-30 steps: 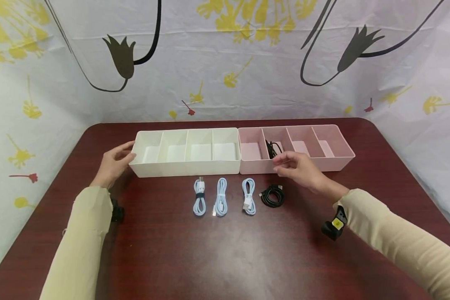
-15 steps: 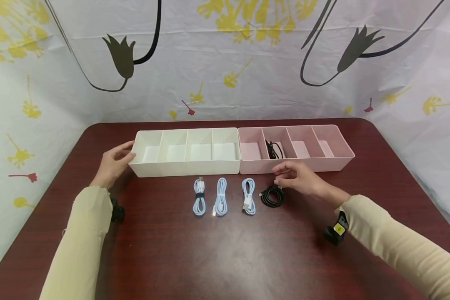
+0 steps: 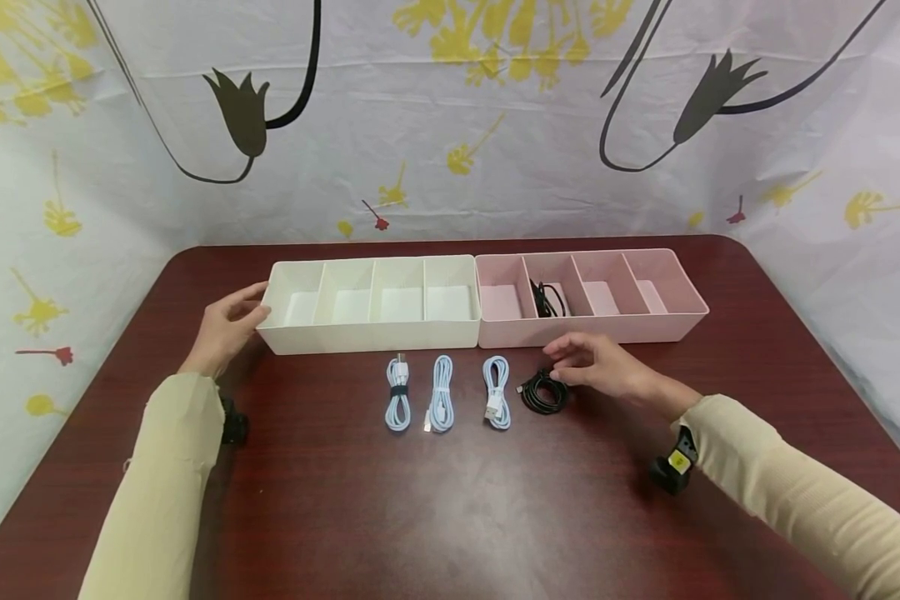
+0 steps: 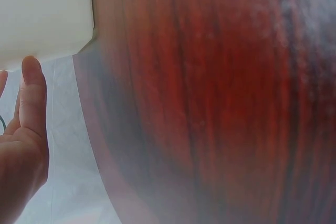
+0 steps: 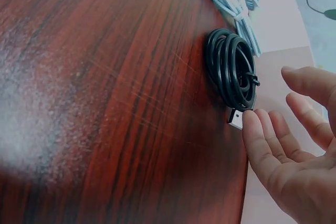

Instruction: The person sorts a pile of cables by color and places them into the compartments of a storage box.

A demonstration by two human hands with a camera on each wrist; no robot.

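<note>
My right hand [image 3: 596, 365] hovers at the coiled black USB cable [image 3: 544, 392], its fingers loosely bent and parted. In the right wrist view the fingertips come close to the cable's USB plug [image 5: 235, 118]; whether they touch it I cannot tell. My left hand [image 3: 223, 329] rests against the left end of the white divided box [image 3: 375, 337], and in the left wrist view its thumb [image 4: 33, 95] touches the box wall. A second black cable [image 3: 546, 300] lies in the second compartment from the left of the pink divided box [image 3: 592, 332].
Three bundled light-blue cables, a left one [image 3: 398, 400], a middle one [image 3: 442, 396] and a right one [image 3: 497, 396], lie in a row before the boxes. Both boxes stand end to end on the dark red wooden table [image 3: 390, 517]. A patterned cloth [image 3: 330, 158] hangs behind.
My right hand has moved down from the front edge of the pink box to the coiled black cable on the table. The left hand stays in place.
</note>
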